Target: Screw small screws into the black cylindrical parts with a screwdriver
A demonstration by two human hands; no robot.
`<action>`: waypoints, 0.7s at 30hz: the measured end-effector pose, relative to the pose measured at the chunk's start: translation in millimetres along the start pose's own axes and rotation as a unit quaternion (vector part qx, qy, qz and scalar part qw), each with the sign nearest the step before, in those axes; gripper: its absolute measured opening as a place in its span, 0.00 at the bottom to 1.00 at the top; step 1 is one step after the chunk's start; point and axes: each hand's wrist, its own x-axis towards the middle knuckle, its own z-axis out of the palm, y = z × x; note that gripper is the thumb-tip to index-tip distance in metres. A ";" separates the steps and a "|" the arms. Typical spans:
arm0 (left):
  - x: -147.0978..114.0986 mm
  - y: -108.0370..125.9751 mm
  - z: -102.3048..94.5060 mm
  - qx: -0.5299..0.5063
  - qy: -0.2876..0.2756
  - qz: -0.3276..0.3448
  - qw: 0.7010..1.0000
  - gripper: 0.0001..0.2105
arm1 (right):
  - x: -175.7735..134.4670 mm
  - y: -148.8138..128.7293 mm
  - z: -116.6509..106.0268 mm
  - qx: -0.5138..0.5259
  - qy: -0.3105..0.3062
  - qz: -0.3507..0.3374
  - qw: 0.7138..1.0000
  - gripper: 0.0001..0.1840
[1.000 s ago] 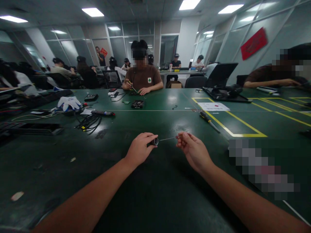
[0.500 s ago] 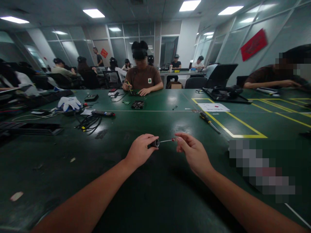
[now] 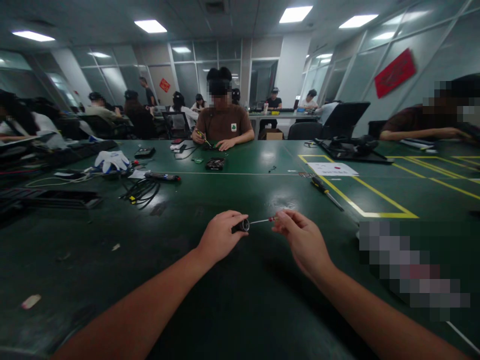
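Between its thumb and fingers my left hand (image 3: 221,236) grips a small black cylindrical part (image 3: 243,226) whose round, metal-rimmed end faces right. My right hand (image 3: 300,235) pinches the reddish handle of a small screwdriver (image 3: 261,221). The thin metal shaft points left, its tip at or very near the open end of the black part; whether it touches I cannot tell. Both hands are above the green table (image 3: 210,310). Much of the black part is hidden behind my left fingers.
A yellow-and-black screwdriver (image 3: 326,192) lies right, beside yellow tape and a paper sheet (image 3: 332,169). Black cables (image 3: 140,192), a pen-like tool (image 3: 163,177) and white gloves (image 3: 111,161) lie left. Across the table a person (image 3: 224,122) handles small parts. A blurred-out object (image 3: 412,270) lies near right.
The whole view has shifted slightly, with the scene now a little lower and to the right. Both hands keep their grips; my right fingers are more closed round the screwdriver handle.
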 end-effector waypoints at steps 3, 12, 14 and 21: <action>-0.9 -0.5 0.3 0.011 0.003 0.013 1.000 0.22 | 1.6 2.8 1.1 0.023 -0.010 0.020 0.999 0.22; 1.1 -4.5 -0.3 0.037 0.035 0.068 0.996 0.21 | 14.8 3.3 -9.3 0.135 -0.030 0.137 0.981 0.16; 1.7 -5.4 -0.9 0.038 0.039 0.056 0.997 0.20 | 17.2 2.5 -10.9 0.138 -0.010 0.112 0.984 0.15; 1.6 -2.4 -2.2 0.026 0.035 0.039 0.998 0.21 | 8.5 2.7 -3.2 0.091 -0.008 0.021 0.996 0.19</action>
